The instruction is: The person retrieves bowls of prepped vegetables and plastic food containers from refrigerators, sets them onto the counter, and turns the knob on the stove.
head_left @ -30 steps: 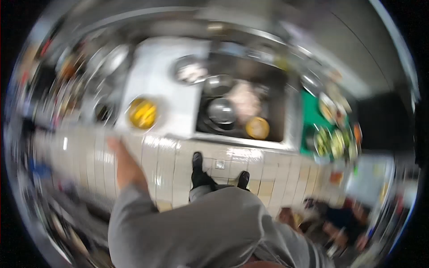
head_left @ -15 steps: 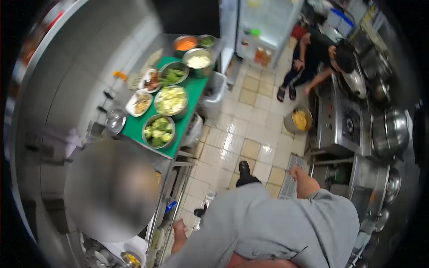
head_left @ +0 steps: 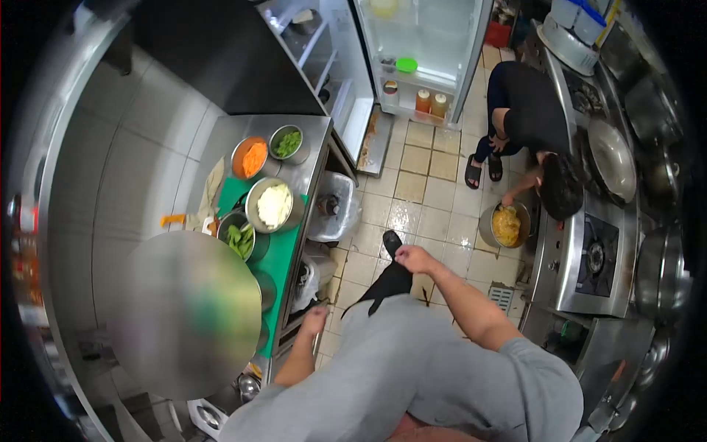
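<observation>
My left hand (head_left: 317, 319) hangs beside the edge of the steel counter (head_left: 315, 163), fingers curled, with nothing seen in it. Out in front of my body, above the tiled floor, my right hand (head_left: 414, 258) is loosely closed and looks empty. Nearest to my left hand is the green board (head_left: 289, 254), which carries a pot of pale chopped food (head_left: 274, 205) and a pot of green pieces (head_left: 240, 240). Shredded orange food (head_left: 254, 158) and chopped greens (head_left: 288, 144) stand in containers farther back. A blurred round patch hides the board's left part.
An open fridge (head_left: 350, 96) stands ahead, its door (head_left: 434, 55) swung out. At the right a person (head_left: 534, 110) bends, one hand at a floor pot of yellow food (head_left: 507, 225), beside the stove (head_left: 593, 254). A lined bin (head_left: 333, 208) sits beside the counter.
The view has turned right from the sink and moved nearer the fridge. My right hand has come forward from my side. The other person now bends lower over the floor pot.
</observation>
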Demonstrator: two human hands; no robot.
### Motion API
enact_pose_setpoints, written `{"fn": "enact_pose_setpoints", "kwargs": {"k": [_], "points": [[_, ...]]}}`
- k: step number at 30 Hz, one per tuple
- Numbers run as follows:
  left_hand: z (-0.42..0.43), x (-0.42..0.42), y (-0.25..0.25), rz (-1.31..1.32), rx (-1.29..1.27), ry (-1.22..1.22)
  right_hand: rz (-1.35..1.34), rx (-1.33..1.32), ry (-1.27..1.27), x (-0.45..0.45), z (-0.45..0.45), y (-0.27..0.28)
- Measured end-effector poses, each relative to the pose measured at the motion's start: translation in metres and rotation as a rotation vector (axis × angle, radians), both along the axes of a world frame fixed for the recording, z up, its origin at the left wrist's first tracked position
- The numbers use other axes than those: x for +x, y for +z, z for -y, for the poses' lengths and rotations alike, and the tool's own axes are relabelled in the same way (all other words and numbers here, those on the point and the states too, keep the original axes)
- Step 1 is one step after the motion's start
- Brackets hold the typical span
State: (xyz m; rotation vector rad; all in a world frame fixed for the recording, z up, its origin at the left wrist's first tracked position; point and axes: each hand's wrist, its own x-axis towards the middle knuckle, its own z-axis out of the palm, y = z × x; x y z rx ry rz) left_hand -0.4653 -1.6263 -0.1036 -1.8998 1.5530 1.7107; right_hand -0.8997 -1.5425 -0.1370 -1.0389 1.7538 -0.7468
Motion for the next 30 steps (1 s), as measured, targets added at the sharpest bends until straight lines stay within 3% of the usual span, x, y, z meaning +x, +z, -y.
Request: {"fn": "enact_pose_setpoints", "kwargs": {"k": [2, 4, 6, 8, 10, 12, 14, 16, 18, 19, 23, 25, 27, 30], "points": [[0.044, -0.057, -0.040, -0.124, -0.065, 0.150, 0.004, 0.058, 0.038, -0.046, 0.040, -0.007], [0.106, -0.141, -0.009, -0.175, 0.070, 0.017, -0.034, 0.030, 0.002, -0.098, 0.056, -0.012], [0.165, -0.217, -0.016, -0.321, -0.019, -0.138, -0.114, 0.011, -0.189, -0.163, 0.094, -0.027], [0.219, -0.298, 0.019, -0.404, -0.179, -0.230, 0.112, 0.053, -0.419, -0.221, 0.128, -0.015], [0.260, -0.378, 0.079, -0.375, -0.184, -0.171, 0.000, 0.019, -0.524, -0.270, 0.164, -0.055], [0.302, -0.427, 0.082, -0.416, -0.189, -0.112, 0.084, 0.081, -0.569, -0.313, 0.217, -0.056], [0.337, -0.463, 0.076, -0.347, -0.215, -0.133, 0.345, 0.102, -0.707, -0.334, 0.270, -0.029], [0.368, -0.502, 0.060, -0.337, -0.202, 0.003, 0.335, 0.146, -0.608, -0.364, 0.324, -0.070], [0.404, -0.528, 0.011, -0.276, -0.270, 0.057, 0.074, 0.090, -0.282, -0.387, 0.367, -0.129], [0.424, -0.544, -0.010, -0.225, -0.337, 0.081, 0.087, 0.191, -0.164, -0.401, 0.386, -0.144], [0.509, -0.598, -0.051, 0.016, -0.322, 0.141, -0.138, 0.095, 0.020, -0.457, 0.450, -0.166], [0.533, -0.603, -0.091, 0.100, -0.608, 0.119, -0.163, 0.015, 0.048, -0.483, 0.467, -0.174], [0.545, -0.613, -0.095, 0.129, -0.585, 0.134, -0.183, -0.067, 0.073, -0.494, 0.483, -0.171], [0.530, -0.623, -0.111, 0.082, -0.566, 0.185, -0.050, 0.103, -0.095, -0.496, 0.492, -0.177]]}}
